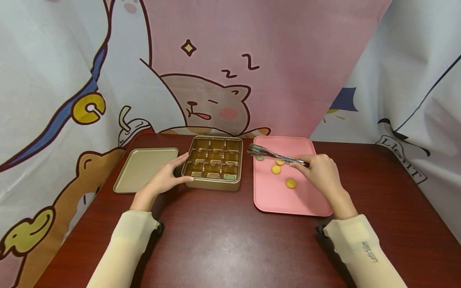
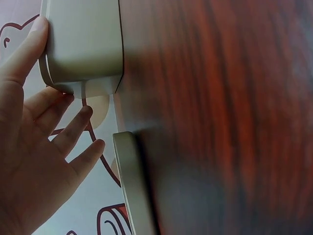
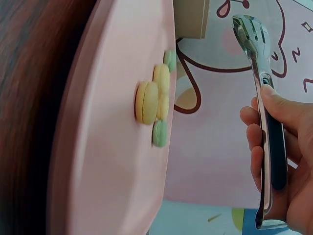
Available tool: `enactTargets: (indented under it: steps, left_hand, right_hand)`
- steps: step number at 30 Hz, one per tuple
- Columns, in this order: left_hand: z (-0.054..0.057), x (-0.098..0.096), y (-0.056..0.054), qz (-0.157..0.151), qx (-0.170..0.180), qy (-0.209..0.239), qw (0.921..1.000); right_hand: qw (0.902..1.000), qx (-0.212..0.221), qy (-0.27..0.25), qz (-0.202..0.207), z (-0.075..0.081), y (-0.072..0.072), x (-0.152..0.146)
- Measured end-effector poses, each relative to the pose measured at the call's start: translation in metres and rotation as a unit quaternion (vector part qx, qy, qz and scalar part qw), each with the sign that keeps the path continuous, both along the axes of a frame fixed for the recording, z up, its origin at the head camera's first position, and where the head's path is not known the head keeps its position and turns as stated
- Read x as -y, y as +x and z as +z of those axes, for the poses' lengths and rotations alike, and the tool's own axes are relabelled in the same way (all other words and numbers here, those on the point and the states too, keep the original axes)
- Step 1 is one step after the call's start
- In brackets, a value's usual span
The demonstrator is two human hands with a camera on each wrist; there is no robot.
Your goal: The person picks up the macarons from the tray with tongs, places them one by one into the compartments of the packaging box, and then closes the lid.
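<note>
My left hand point(image 1: 163, 176) touches the near left corner of a gold metal box point(image 1: 212, 185), thumb along the front rim and fingers spread at the left side. A gold insert divides the box into several compartments; a green macaron point(image 1: 229, 177) sits in the front right one. My right hand point(image 1: 322, 172) grips metal tongs point(image 3: 265, 68) by their dark handle. Their heads are close together above the pink tray's left edge, and no macaron shows between them. On the pink tray point(image 1: 284, 202) lie yellow macarons point(image 1: 291, 183) and green macarons point(image 3: 159, 133).
Left of the box lies a flat gold lid point(image 1: 144, 170), partly behind my left hand. A dark red wooden table point(image 1: 230, 240) bears everything. Behind its far edge hangs a cartoon-printed cloth point(image 1: 281, 72).
</note>
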State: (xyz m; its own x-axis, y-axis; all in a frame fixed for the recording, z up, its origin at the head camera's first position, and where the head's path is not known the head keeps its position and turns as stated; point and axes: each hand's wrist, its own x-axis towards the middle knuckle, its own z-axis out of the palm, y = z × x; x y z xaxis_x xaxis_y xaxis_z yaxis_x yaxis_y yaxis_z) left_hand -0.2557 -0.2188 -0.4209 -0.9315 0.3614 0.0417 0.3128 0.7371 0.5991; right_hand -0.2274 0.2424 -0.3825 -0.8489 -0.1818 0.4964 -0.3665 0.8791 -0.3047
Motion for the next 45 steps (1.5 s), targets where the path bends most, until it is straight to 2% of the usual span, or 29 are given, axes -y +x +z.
enactTargets:
  steps: [18, 27, 37, 45]
  left_hand:
    - [0.000, -0.001, 0.000, 0.000, 0.004, 0.005, 1.0000]
    - [-0.001, -0.001, 0.000, -0.002, -0.005, 0.004, 1.0000]
    - [-0.002, -0.001, -0.001, -0.002, -0.008, 0.003, 1.0000]
    - [-0.002, 0.000, 0.000, 0.000, -0.005, 0.008, 1.0000]
  right_hand:
    - [0.9993, 0.019, -0.007, 0.033, -0.008, -0.014, 0.033]
    - [0.9983, 0.055, 0.002, 0.020, -0.011, -0.019, 0.044]
    - [0.9975, 0.062, 0.003, 0.035, -0.015, -0.021, 0.052]
    - [0.9969, 0.072, 0.004, 0.032, -0.016, -0.023, 0.052]
